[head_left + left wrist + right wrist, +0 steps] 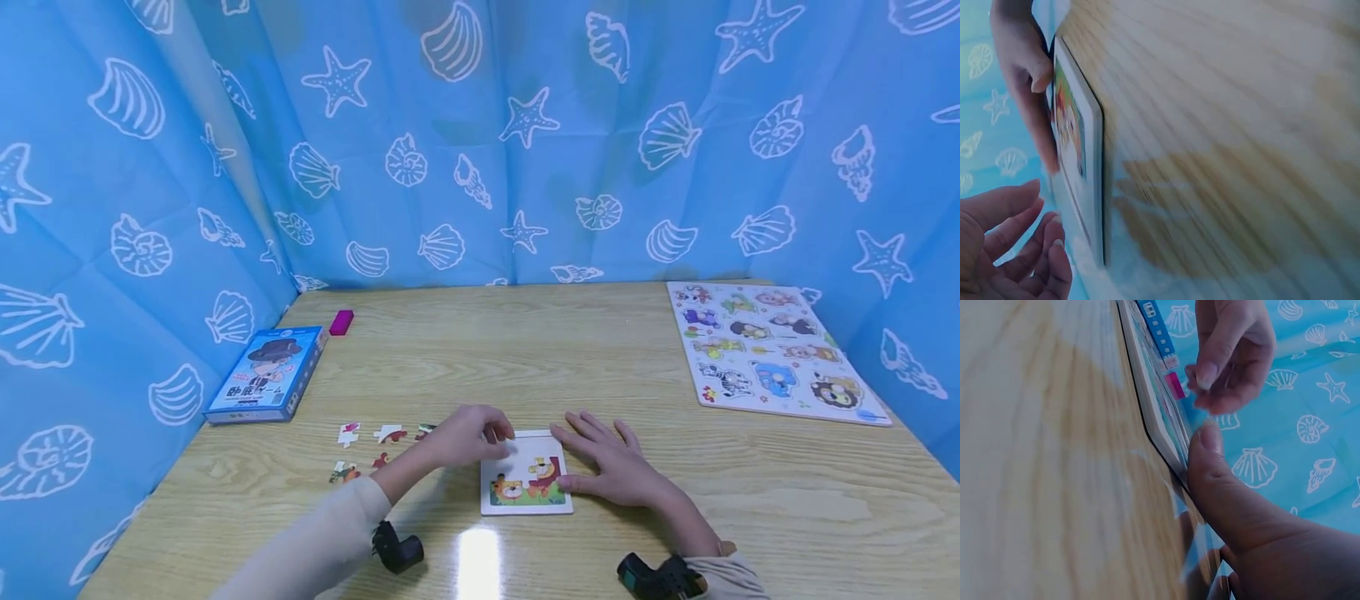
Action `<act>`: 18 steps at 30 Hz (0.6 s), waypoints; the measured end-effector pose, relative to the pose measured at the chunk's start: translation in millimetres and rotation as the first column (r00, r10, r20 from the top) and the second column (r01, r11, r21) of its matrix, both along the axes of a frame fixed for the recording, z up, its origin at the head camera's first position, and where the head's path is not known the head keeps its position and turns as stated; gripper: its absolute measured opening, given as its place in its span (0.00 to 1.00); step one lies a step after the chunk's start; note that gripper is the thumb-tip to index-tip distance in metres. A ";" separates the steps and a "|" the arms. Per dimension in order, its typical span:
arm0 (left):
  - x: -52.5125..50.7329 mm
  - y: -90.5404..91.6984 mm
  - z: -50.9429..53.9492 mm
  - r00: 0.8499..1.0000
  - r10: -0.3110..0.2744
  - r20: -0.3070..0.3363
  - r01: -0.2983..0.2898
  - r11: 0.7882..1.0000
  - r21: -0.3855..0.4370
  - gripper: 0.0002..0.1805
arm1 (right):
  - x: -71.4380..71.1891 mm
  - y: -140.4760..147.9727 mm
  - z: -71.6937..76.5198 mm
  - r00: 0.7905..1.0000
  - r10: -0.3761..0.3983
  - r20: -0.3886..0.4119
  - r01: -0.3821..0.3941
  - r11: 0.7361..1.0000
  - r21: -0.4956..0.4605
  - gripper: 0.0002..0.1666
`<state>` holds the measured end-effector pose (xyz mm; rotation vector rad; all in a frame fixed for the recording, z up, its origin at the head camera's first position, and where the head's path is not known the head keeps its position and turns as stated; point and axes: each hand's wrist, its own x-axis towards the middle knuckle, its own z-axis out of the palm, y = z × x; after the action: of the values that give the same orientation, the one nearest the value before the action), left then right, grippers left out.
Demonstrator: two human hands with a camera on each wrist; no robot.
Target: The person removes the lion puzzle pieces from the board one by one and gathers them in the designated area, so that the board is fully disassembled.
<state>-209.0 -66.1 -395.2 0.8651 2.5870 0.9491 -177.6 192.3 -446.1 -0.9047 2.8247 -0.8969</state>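
Observation:
A square puzzle tray (pixel 525 507) lies flat on the table in front of the person, its lower part filled with pieces showing a lion-like animal (pixel 507 489) and a red-clad figure (pixel 545 473). Over the tray's upper left corner hovers the left hand (pixel 468 437), fingers loosely bent. No piece shows between its fingertips in the left wrist view (pixel 1022 244). The right hand (pixel 615 462) rests at the tray's right side with fingers spread. Its thumb (pixel 1210 459) touches the tray edge in the right wrist view.
Loose puzzle pieces (pixel 390 433) lie left of the tray, partly behind the left arm. A blue box (pixel 266 375) and a magenta block (pixel 341 322) sit at the left. An animal peg board (pixel 772 350) lies at the right. Patterned blue curtain (pixel 525 192) hangs behind.

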 end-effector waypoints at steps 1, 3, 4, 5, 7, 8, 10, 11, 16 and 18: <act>-0.7 4.0 -1.1 1.000 -0.008 0.010 0.008 1.000 -0.014 0.08 | 0.1 -0.4 0.5 1.000 0.001 0.003 -0.001 1.000 -0.001 0.43; -1.7 10.6 -3.7 1.000 -0.023 0.021 0.023 0.999 -0.032 0.09 | 0.0 -1.0 1.4 1.000 0.001 0.006 -0.001 1.000 0.001 0.44; -1.7 13.9 -5.3 0.999 -0.029 0.023 0.030 0.999 -0.041 0.10 | 0.3 -0.8 1.4 1.000 -0.001 0.007 0.001 1.000 0.005 0.44; -1.2 16.8 -6.1 0.999 -0.034 0.025 0.035 0.998 -0.047 0.10 | 0.4 -0.5 1.5 1.000 -0.002 0.008 0.002 1.000 0.008 0.44; 0.0 20.6 -7.7 0.999 -0.042 0.025 0.043 0.997 -0.059 0.11 | 0.4 -0.6 1.7 1.000 -0.004 0.009 0.004 1.000 0.014 0.44; 0.7 21.9 -8.5 0.999 -0.041 0.024 0.042 0.997 -0.067 0.12 | 0.3 -0.8 1.8 1.000 -0.003 0.009 0.003 1.000 0.016 0.44; 1.4 24.1 -9.4 0.999 -0.037 0.022 0.039 0.996 -0.075 0.13 | 0.2 -0.9 2.1 1.000 -0.003 0.007 0.003 1.000 0.019 0.44; 1.6 25.1 -9.7 0.999 -0.037 0.023 0.039 0.996 -0.076 0.14 | 0.2 -0.9 2.2 1.000 -0.005 0.007 0.005 1.000 0.021 0.44; 2.9 27.9 -10.3 0.998 -0.043 0.043 0.047 0.996 -0.080 0.15 | 0.1 -0.5 1.3 1.000 -0.014 0.012 0.014 1.000 0.026 0.45; 3.6 28.4 -10.4 0.998 -0.041 0.057 0.046 0.995 -0.085 0.15 | -0.1 -0.6 0.5 1.000 -0.013 0.012 0.013 1.000 0.028 0.45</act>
<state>-205.4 -37.8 -405.6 0.8558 2.5315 0.8313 -177.7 191.7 -445.6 -0.8758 2.8282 -0.8593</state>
